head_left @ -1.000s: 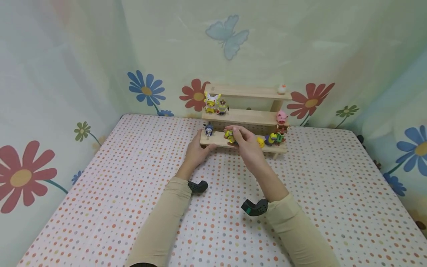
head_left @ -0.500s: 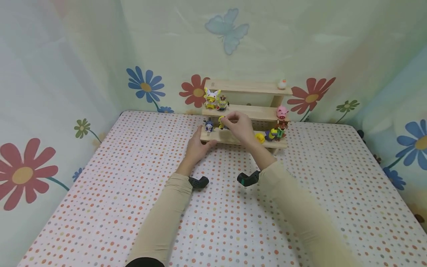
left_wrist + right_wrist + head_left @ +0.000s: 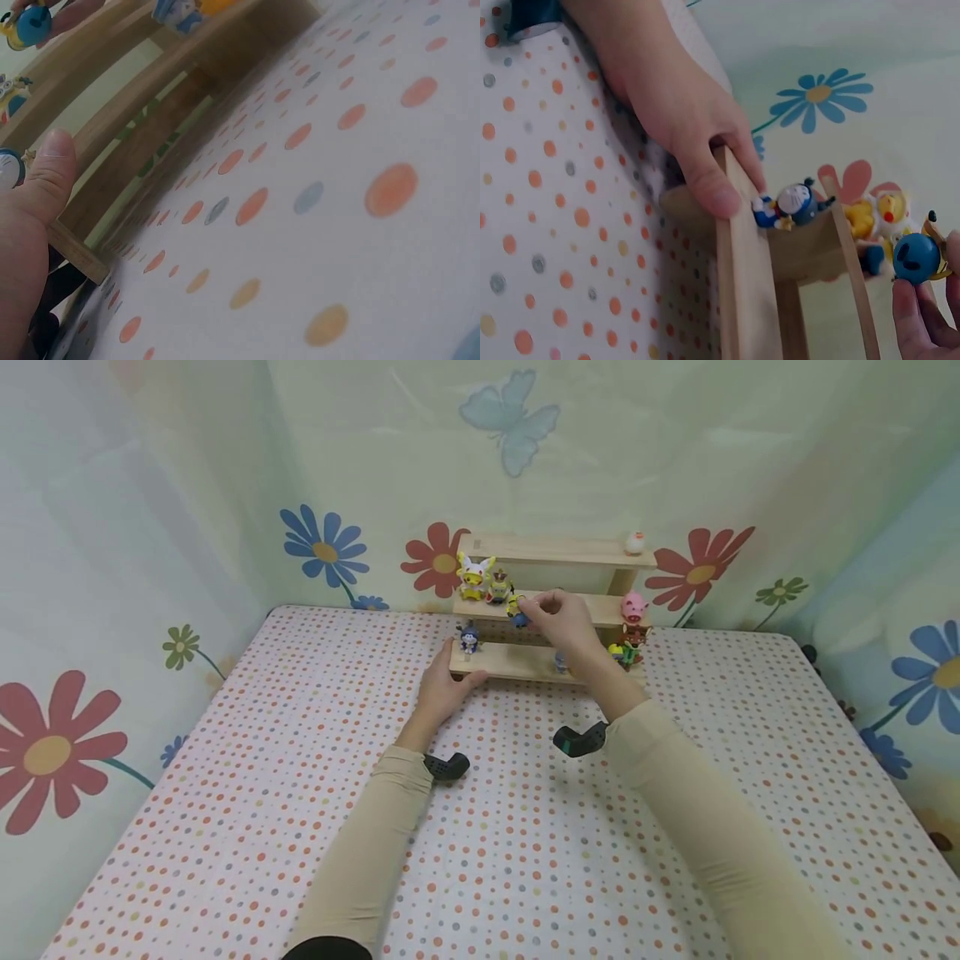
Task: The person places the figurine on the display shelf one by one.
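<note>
My right hand [image 3: 564, 620] pinches a yellow minion figurine [image 3: 517, 610] with blue overalls in front of the middle tier of a wooden display shelf [image 3: 517, 660]. Its round blue underside shows in the right wrist view. My left hand [image 3: 442, 685] grips the left end of the bottom tier, thumb on the front edge and fingers behind. Near those fingers stands a dark-blue hooded figurine [image 3: 468, 640]. A crowned figurine [image 3: 498, 587] and a yellow figurine in a white hood [image 3: 473, 578] stand left of the held minion.
On the right side of the shelf are a pink pig [image 3: 633, 607], a brown-headed figurine [image 3: 633, 633] and, on top, a small white figurine [image 3: 634, 542]. A blue-and-white figurine [image 3: 560, 662] is partly behind my right wrist. Dotted cloth [image 3: 510, 827] covers the table; a flowered curtain [image 3: 375, 460] hangs behind.
My right hand has lifted the minion figurine from the bottom tier to the height of the middle tier, first leftward, then slightly right. My left hand keeps its grip on the shelf.
</note>
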The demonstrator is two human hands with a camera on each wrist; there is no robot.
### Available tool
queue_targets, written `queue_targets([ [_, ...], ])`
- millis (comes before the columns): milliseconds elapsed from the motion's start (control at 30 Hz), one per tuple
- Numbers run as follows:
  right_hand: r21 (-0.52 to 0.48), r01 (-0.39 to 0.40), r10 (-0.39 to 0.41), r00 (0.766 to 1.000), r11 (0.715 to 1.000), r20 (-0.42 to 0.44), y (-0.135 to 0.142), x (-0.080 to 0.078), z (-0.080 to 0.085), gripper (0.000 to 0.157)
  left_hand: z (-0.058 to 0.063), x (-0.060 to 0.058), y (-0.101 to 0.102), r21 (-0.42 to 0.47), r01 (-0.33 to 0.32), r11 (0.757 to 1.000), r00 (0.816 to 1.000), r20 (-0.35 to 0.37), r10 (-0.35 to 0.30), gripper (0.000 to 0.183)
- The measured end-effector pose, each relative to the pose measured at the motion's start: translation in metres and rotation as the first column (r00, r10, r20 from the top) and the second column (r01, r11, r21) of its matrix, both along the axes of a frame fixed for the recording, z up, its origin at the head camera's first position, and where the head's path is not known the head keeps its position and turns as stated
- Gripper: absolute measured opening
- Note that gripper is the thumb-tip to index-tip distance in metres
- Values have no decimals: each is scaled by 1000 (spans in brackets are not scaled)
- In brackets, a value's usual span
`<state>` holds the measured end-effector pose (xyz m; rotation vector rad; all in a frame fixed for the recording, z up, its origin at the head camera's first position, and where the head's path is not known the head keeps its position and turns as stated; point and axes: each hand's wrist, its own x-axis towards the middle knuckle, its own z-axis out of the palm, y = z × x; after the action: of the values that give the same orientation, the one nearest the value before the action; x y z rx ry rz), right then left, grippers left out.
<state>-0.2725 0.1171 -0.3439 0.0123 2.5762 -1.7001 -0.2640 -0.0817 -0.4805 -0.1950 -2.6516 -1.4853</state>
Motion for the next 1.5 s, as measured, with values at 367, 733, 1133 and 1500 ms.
queue_targets([
  [367, 6, -108, 108, 990, 994, -89, 24, -18, 3, 48, -7, 0, 0, -3, 1, 1000, 1000, 28, -1, 104],
  [733, 283, -127, 178, 971, 951, -162, 15, -43, -16, 41, -19, 5, -1, 7, -22, 1000, 997, 68, 21, 106],
  [1133, 423, -187, 272, 951, 887, -149, 2, -55, 1, 39, -8, -1, -9, 12, -49, 999, 997, 64, 48, 103],
  [1500, 419, -301, 380, 918, 857, -117, -18, -64, 9, 54, 2, -3, -35, 9, -79, 997, 994, 81, 78, 102],
])
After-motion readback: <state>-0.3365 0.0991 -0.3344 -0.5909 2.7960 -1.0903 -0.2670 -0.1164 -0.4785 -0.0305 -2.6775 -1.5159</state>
